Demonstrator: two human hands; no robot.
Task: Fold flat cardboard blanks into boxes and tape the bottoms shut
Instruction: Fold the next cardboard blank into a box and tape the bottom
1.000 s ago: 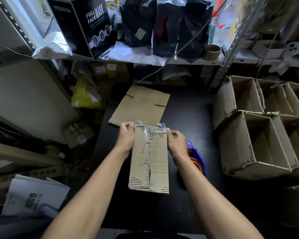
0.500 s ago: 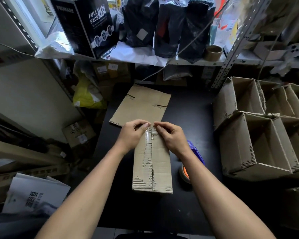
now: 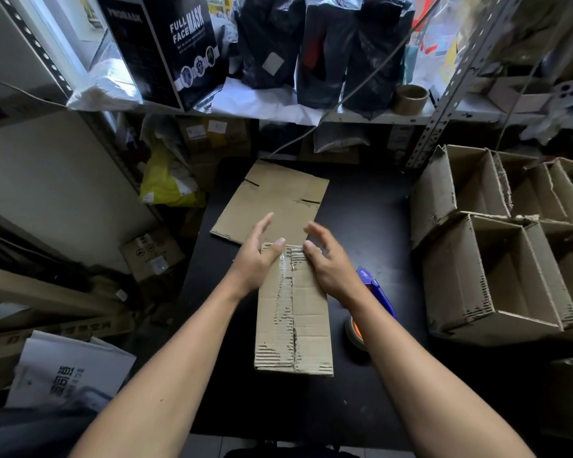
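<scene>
A folded cardboard box (image 3: 295,325) stands bottom-up on the black table (image 3: 361,226), with clear tape running along its centre seam. My left hand (image 3: 255,259) and my right hand (image 3: 328,269) rest on the box's far end. The thumbs lie on the taped top and the fingers are spread past the far edge, blurred. Neither hand grips anything. A flat cardboard blank (image 3: 278,196) lies on the table just beyond the box. A blue tape dispenser (image 3: 376,292) with an orange-cored roll lies to the right of the box, partly hidden by my right forearm.
Open assembled boxes (image 3: 477,285) are stacked on their sides at the right, against a metal shelf upright (image 3: 444,94). The shelf above holds black bags, a mask carton and a cardboard tape core (image 3: 410,99). Clutter and papers (image 3: 63,368) fill the floor at the left.
The loose tape end that stood up at the far edge has been folded over. My hands went from pinching at the seam to spread fingers over the far end.
</scene>
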